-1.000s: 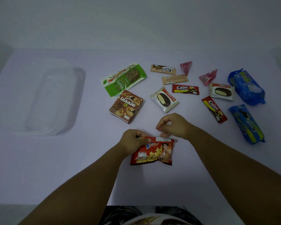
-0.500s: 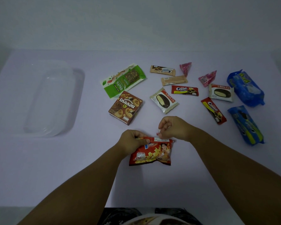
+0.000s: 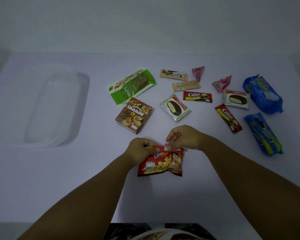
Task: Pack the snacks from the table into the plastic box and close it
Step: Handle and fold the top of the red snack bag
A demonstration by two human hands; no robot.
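Lilac table (image 3: 163, 201), chip bag (image 3: 161, 164) between hands.

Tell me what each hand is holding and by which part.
The left hand pinches the red potato-snack bag at its top-left edge; the right hand pinches a small pink binder clip on that top edge.

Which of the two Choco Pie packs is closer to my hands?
The tilted Choco Pie beside the brown box; the other Choco Pie lies by the blue packs.

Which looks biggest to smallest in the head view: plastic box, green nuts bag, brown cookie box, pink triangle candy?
1. plastic box
2. green nuts bag
3. brown cookie box, close to the bag, and nearer the camera
4. pink triangle candy
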